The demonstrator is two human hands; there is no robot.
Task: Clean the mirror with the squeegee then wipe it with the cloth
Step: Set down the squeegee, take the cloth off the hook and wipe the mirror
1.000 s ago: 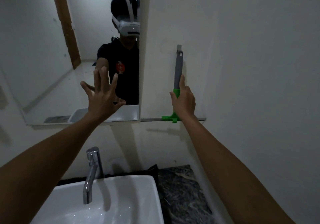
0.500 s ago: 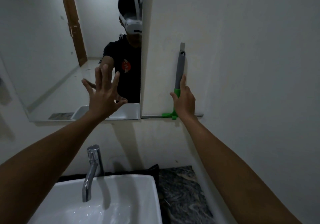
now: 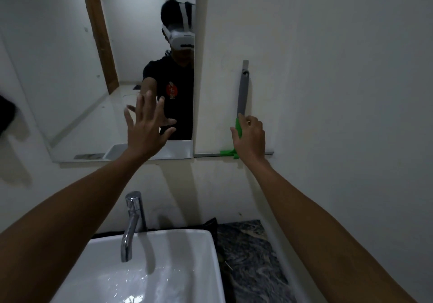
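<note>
The mirror (image 3: 70, 68) hangs on the wall above the basin and reflects a person wearing a white headset. My left hand (image 3: 146, 128) is raised in front of its lower right part, fingers spread, holding nothing; whether it touches the glass I cannot tell. The squeegee (image 3: 242, 92) stands upright against the wall just right of the mirror, grey handle up, green neck down, its long grey blade (image 3: 210, 154) lying level. My right hand (image 3: 249, 136) is closed around the green neck. A black cloth (image 3: 207, 225) lies behind the basin.
A white basin (image 3: 192, 256) with a chrome tap (image 3: 131, 225) sits below the mirror, wet inside. A dark marbled countertop (image 3: 253, 256) runs to its right against the white wall. Something dark (image 3: 5, 115) hangs at the left edge.
My right index finger, earlier stretched up along the handle, has curled in around the squeegee's neck. My left hand has stayed spread before the mirror. The view has shifted slightly.
</note>
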